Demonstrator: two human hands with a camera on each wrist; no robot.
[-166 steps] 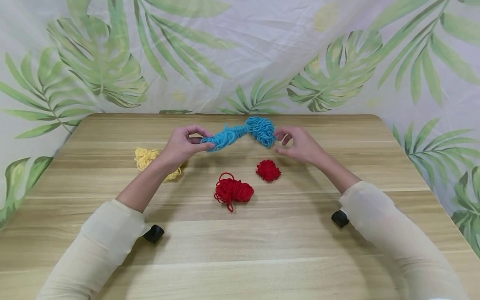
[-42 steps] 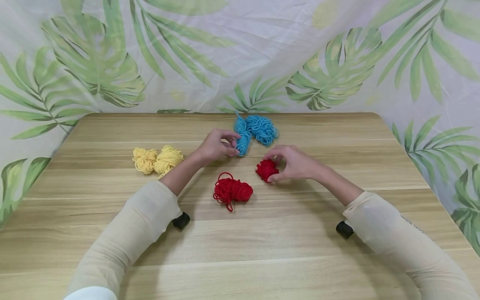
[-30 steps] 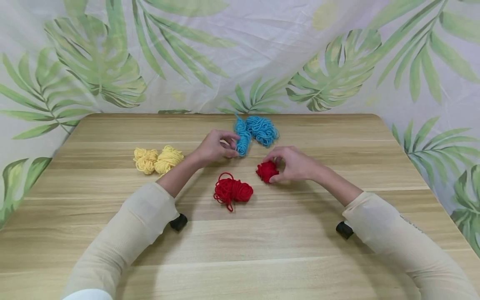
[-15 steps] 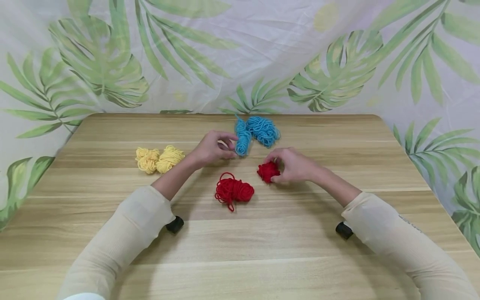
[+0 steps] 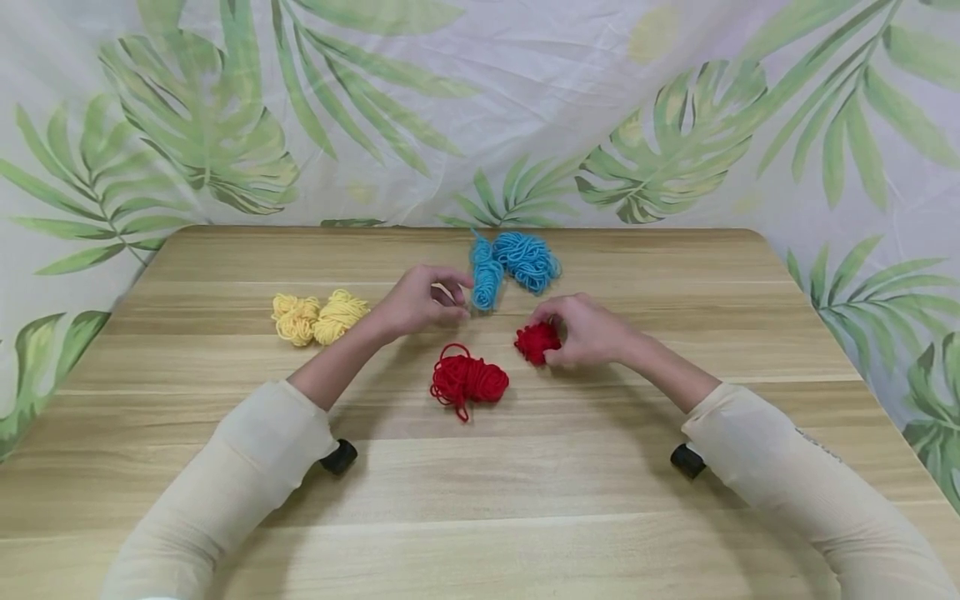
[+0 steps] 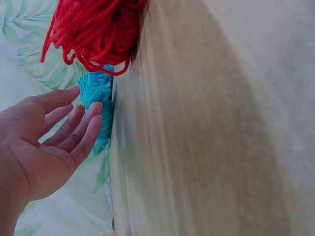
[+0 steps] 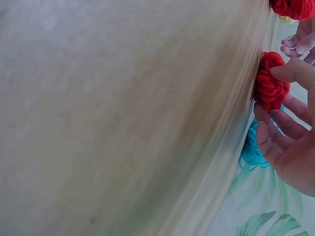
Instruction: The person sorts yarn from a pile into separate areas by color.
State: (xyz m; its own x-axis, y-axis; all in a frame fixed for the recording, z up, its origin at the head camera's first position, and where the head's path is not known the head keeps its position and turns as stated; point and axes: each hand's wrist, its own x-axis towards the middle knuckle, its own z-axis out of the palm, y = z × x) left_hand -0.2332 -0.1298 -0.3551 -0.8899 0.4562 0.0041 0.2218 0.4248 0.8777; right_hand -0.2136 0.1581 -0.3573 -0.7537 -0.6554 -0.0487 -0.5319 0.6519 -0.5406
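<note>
The right hand (image 5: 588,329) is gripping the small red bundle (image 5: 536,343) of yarn, thumb and fingers bending around its sides. The left hand (image 5: 420,302) is holding nothing, its fingers loosely bent and parted, near the long blue skein (image 5: 487,279) at 2 o'clock. From the small red bundle, the larger red bundle (image 5: 472,380) is lying at 8 o'clock, the rounded blue bundle (image 5: 527,261) at 12.

The head view is bright and rather sharp, with even light. On the table (image 5: 480,500), soft shadows lie beside the sleeves (image 5: 217,483). Both wrist views are dimmer and hazy; there, the near part of the table is much blurred.
</note>
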